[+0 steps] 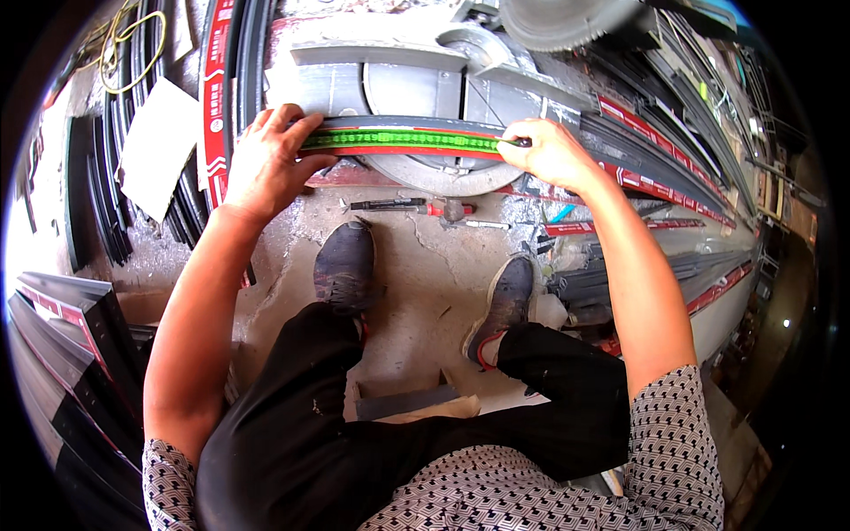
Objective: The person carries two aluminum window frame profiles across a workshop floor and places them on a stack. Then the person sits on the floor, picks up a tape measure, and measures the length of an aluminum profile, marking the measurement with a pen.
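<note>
A bright green tape measure blade (403, 141) lies stretched along a long grey profile strip (398, 122) with a red lower edge. My left hand (273, 159) is closed over the left end of the tape and profile, fingers above and thumb below; its grip hides the tape's end there. At the blade's other end, my right hand (547, 155) pinches a small dark, pen-like marking tool (522, 142) against the profile. Behind and under the strip is the grey metal base of a cutting saw (412, 93), with its round turntable.
A toothed circular blade (567, 19) hangs at the far right. On the floor before my shoes lie a hammer (452, 210) and a black-handled tool (385, 204). Bundles of dark profiles (664, 142) stretch along the right, more (106, 186) along the left beside a white sheet (159, 146).
</note>
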Available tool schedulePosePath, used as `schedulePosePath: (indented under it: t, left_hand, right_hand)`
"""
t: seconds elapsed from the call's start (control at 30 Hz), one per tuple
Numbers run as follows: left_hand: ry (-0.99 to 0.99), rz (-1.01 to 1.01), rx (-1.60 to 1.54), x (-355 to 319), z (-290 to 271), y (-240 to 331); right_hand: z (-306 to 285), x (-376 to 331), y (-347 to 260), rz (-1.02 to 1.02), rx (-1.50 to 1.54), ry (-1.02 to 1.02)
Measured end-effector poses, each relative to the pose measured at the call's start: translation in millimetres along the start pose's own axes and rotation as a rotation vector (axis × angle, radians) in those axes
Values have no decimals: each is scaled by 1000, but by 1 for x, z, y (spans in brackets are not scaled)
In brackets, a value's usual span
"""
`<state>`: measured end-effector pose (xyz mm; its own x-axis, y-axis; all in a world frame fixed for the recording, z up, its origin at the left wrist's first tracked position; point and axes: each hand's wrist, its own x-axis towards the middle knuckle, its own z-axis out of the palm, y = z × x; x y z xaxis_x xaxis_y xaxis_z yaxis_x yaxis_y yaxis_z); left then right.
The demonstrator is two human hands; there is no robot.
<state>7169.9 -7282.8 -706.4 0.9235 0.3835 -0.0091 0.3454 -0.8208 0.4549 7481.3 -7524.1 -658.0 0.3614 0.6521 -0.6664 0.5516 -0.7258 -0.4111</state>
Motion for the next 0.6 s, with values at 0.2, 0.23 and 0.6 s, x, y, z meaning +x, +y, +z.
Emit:
schedulePosePath:
  t: [0.2, 0.23, 0.6]
  left_hand:
    - [-32, -26, 28, 1, -1, 4]
    - [-36, -22, 28, 2, -1, 3]
    - [-31, -55, 29, 3, 3, 8]
  right_hand:
    - [4, 1, 5, 11, 54, 7]
    - [5, 1, 9, -2, 54, 34]
    - [8, 0, 26, 16, 55, 88]
